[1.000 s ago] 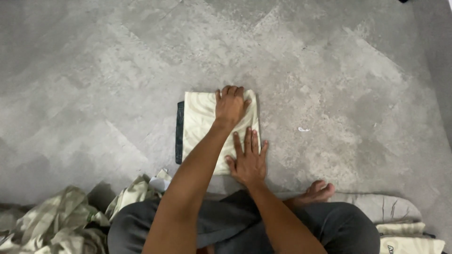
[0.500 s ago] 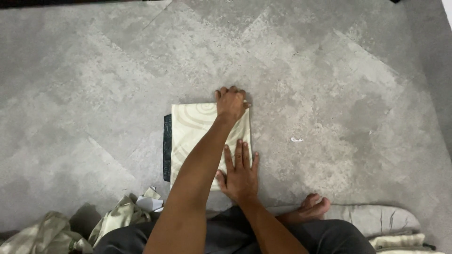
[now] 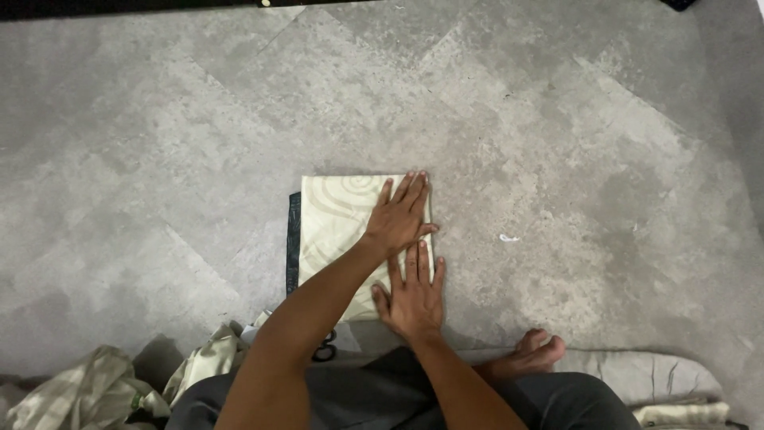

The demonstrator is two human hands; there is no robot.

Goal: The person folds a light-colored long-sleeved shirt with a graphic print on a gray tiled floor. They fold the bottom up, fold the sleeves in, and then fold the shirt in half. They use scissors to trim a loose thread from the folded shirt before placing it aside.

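A folded cream cloth (image 3: 338, 219) with a pale swirl pattern lies flat on the grey floor, and a dark layer (image 3: 293, 243) shows along its left edge. My left hand (image 3: 400, 216) rests palm down on the cloth's right side, fingers stretched toward its far right corner. My right hand (image 3: 411, 293) lies flat just below it, pressing on the cloth's near right part. The two hands almost touch. My left forearm hides the near middle of the cloth.
A crumpled pile of pale patterned cloth (image 3: 95, 390) lies at the lower left. My bare foot (image 3: 535, 355) rests on the floor at the lower right, beside more pale fabric (image 3: 652, 378). A small white scrap (image 3: 508, 237) sits on the floor right of the cloth.
My left hand has uncurled from the far right corner and now lies flat, slightly nearer. The right hand stays pressed in place. The view has shifted a little.
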